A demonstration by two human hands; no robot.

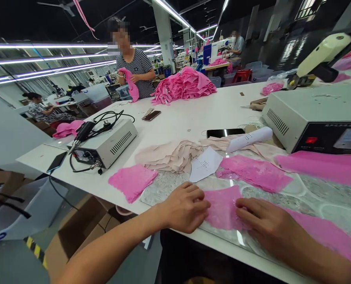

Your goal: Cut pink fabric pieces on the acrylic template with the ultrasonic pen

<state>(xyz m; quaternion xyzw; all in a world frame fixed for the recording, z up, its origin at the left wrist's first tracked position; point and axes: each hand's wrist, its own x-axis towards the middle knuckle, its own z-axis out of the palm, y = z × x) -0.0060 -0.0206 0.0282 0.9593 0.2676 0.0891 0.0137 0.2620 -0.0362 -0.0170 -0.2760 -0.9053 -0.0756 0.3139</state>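
A pink fabric piece (224,207) lies flat on the clear-covered marbled mat near the table's front edge. At its left edge is my left hand (188,207), fingers curled and pressed onto the cloth. My right hand (259,221) pinches or presses the right edge with its fingertips together. Left of my hands rests a pink stack (131,181); another pink stack (253,171) lies behind my right hand. Between them sits a white paper template (205,163) with small dots, beside crumpled beige fabric (172,156).
Grey machine boxes stand at left (108,144) and right (320,114). A phone (225,133) and rolled white paper (250,139) lie behind the mat. Across the table (205,110), a person holds pink cloth beside a large pink pile (187,86).
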